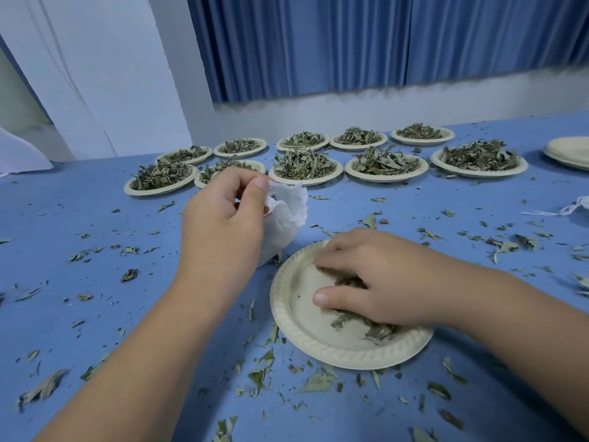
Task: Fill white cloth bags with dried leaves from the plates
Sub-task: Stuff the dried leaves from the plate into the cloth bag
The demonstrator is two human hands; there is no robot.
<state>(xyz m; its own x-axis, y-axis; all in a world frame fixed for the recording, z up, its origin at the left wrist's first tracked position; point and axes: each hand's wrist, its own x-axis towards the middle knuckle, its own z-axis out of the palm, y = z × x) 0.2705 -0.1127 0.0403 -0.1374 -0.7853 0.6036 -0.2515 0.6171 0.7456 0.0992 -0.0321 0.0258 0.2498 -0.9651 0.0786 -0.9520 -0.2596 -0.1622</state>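
Head view, the only one:

Step in hand: scooping a load off the near plate (296,327) for the bag. My read is that this plate is nearly done. It's mostly bare, with the remaining dried leaves (381,331) bunched at its right, near side.

Right grip (379,282): down on that plate, fingers curled over a clump of leaves, thumb lying flat on the near-left side of it. I'd call it closed on the clump. How much is actually in there is hidden under the palm.

Left grip (223,218): pinching the mouth of the white cloth bag (287,218) between thumb and fingers. The bag hangs from the pinch, its lower end down by the worktop (95,298), just far-left of the plate rim. The mouth faces up and right, partly open. Fill level can't be told.

Bag vs right grip: near, but not touching. The bag sits left of and beyond the scooping hand, with only the plate rim between them.

Next move calls for: lift the clump without shedding, carry it far-left to the mouth, and have the left grip spread the opening wider first. The mouth looks narrow against a full handful, and the loose leaves (318,381) all over the worktop suggest spill is the usual failure.

Backlog: two rows of full plates (387,178) at the far side. Stack of empty plates (570,151) far right. White cloth with a string (573,208) at the right edge, probably another bag.
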